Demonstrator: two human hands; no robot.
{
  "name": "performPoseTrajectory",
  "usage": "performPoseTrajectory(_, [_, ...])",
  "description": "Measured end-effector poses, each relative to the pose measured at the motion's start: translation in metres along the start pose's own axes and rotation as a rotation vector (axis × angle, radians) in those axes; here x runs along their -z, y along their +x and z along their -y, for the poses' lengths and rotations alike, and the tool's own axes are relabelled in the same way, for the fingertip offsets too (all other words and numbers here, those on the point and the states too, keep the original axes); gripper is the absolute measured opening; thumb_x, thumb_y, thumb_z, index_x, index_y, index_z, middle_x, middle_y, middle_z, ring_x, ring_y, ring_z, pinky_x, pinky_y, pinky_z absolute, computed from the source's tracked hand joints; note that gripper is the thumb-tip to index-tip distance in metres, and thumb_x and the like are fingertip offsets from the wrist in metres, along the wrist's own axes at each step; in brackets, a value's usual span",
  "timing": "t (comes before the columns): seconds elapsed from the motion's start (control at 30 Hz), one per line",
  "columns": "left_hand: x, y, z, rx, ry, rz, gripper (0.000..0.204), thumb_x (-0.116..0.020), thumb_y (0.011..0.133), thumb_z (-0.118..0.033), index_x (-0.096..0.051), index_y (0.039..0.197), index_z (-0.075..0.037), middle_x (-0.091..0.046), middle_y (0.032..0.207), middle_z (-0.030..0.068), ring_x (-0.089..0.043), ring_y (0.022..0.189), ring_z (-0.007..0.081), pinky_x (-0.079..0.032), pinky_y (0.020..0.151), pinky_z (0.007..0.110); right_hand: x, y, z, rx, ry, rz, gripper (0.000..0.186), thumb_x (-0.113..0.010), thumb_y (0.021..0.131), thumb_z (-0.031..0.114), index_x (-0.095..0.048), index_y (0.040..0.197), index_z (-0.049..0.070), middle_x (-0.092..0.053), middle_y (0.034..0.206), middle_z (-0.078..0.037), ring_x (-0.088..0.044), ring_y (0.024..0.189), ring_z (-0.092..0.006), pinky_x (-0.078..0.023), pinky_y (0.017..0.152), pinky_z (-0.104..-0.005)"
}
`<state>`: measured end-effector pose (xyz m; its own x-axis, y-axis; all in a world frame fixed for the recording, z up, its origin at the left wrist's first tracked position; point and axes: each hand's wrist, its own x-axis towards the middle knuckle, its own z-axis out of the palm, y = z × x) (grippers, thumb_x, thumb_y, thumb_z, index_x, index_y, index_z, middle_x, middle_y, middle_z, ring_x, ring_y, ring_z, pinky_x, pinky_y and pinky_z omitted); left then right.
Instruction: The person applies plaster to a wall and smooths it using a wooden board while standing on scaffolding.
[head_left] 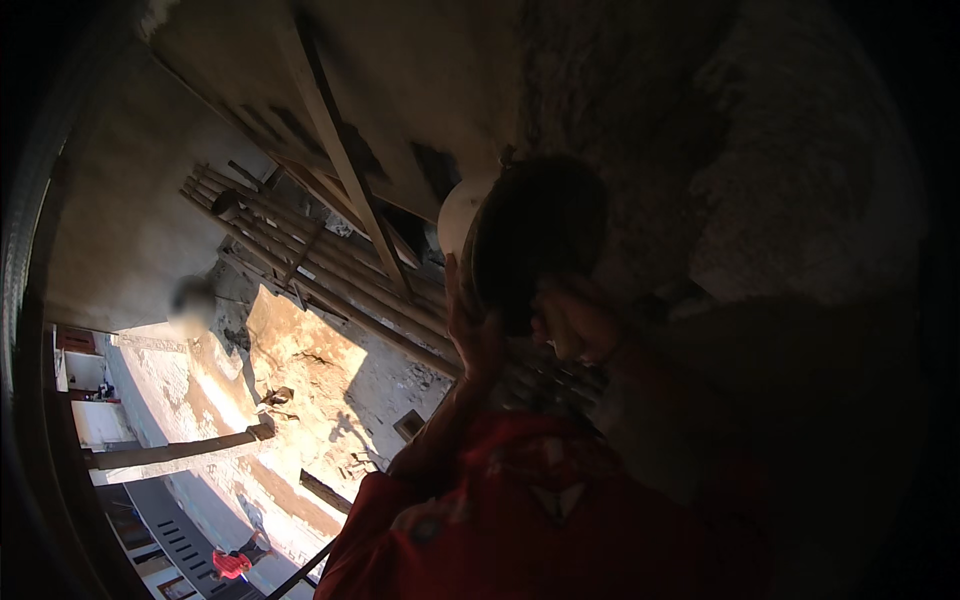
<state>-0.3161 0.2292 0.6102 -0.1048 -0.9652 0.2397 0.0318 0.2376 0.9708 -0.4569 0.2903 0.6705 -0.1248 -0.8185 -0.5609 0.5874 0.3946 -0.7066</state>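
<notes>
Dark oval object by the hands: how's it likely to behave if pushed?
The dark oval object is probably stiff: its outline looks smooth, without sagging. It may roll or rock on edge, given that curve. Too dark to judge weight.

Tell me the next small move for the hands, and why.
Probably turn the dark round object slightly toward the sunlit ground on the left: its broad face lies in deep shadow, hiding detail. The left hand is at its lower left edge; the right hand is by its lower right.
</notes>
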Motion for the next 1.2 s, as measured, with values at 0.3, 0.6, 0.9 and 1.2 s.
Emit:
performPoseTrajectory(0.3, [0.048, 0.040, -0.022, 0.039, -0.117, 0.134, 0.059, -0.049, 0.068, 0.002, -0.049, 0.127, 0.005, -0.060, 0.115, 0.0101, -0.056, 0.108, 0.0175, -0.044, 0.095, 0.032, 0.012, 0.048, -0.010, 0.801, -1.425, 0.218, 0.026, -0.058, 0.082, 0.010, -0.056, 0.108, 0.006, -0.058, 0.080, -0.010, -0.062, 0.073, -0.0221, -0.051, 0.059, -0.0346])
performPoseTrajectory(0.6, [0.046, 0.043, -0.027, 0.020, 0.001, 0.162, 0.057, -0.050, 0.065, 0.000, -0.053, 0.122, 0.004, -0.063, 0.105, 0.0074, -0.058, 0.098, 0.0131, -0.047, 0.085, 0.027, 0.011, -0.001, 0.079, 0.909, -2.355, 0.148, 0.039, -0.052, 0.086, 0.017, -0.049, 0.123, 0.007, -0.060, 0.090, -0.011, -0.063, 0.075, -0.0246, -0.052, 0.064, -0.0393])
performPoseTrajectory(0.9, [0.024, 0.046, -0.028, 0.081, 0.025, 0.275, 0.069, -0.053, 0.070, 0.001, -0.040, 0.137, 0.001, -0.056, 0.128, 0.0170, -0.052, 0.119, 0.0200, -0.041, 0.099, 0.032, 0.053, -0.020, 0.051, 0.696, -2.334, 0.145, 0.047, -0.051, 0.087, 0.016, -0.045, 0.131, 0.003, -0.061, 0.101, -0.017, -0.065, 0.078, -0.0279, -0.053, 0.070, -0.0428])
performPoseTrajectory(1.2, [-0.014, 0.019, -0.033, 0.077, -0.014, 0.268, 0.071, -0.051, 0.068, 0.004, -0.036, 0.137, 0.007, -0.047, 0.135, 0.0227, -0.045, 0.126, 0.0246, -0.037, 0.104, 0.035, 0.108, -0.007, 0.026, 0.999, -2.131, 0.067, 0.042, -0.051, 0.085, 0.014, -0.050, 0.125, -0.001, -0.063, 0.104, -0.017, -0.063, 0.090, -0.0314, -0.051, 0.076, -0.0430])
